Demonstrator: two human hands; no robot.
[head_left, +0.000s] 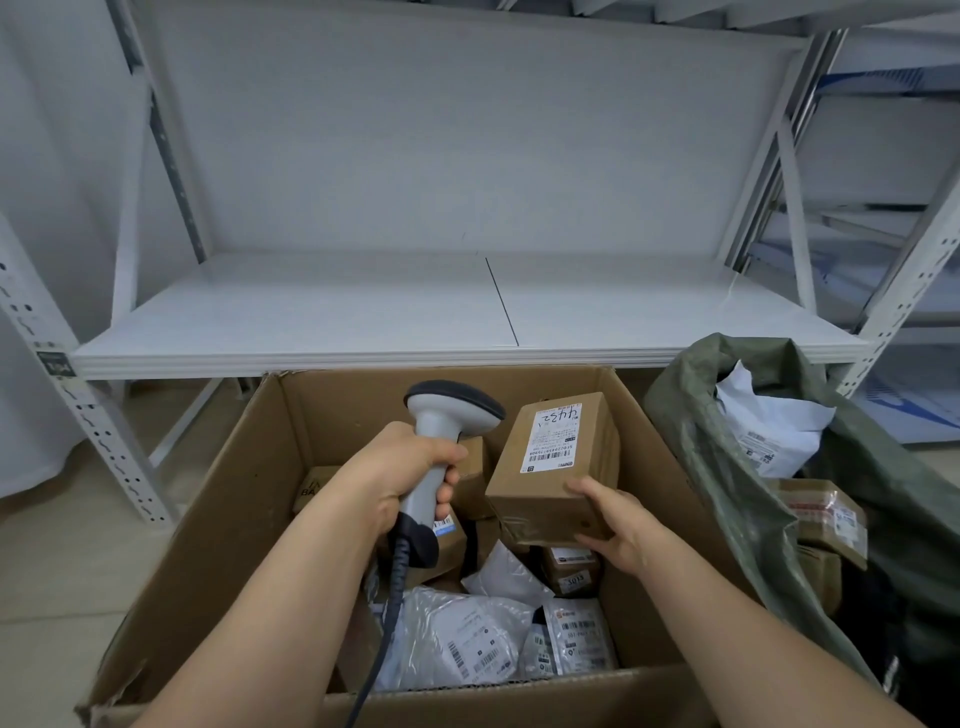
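Storage room with a white metal shelving rack (363, 312) at the back. Its lower shelf sits just above a big open brown cardboard carton (234, 493) on the floor. Over the left part of the carton, the left hand (410, 478) is wrapped tight around the handle of a grey handheld barcode scanner (447, 410), and its dark coiled cable (395, 587) trails toward the near edge. Just right of it, a small brown cardboard box with a white shipping label (550, 467) is held tilted above the carton, with the right hand (618, 525) gripping its near corner. Pale plastic mailers (467, 639) lie in the carton's bottom. Far right there's an olive green woven sack (727, 467) with a white mailer bag (763, 415) inside.
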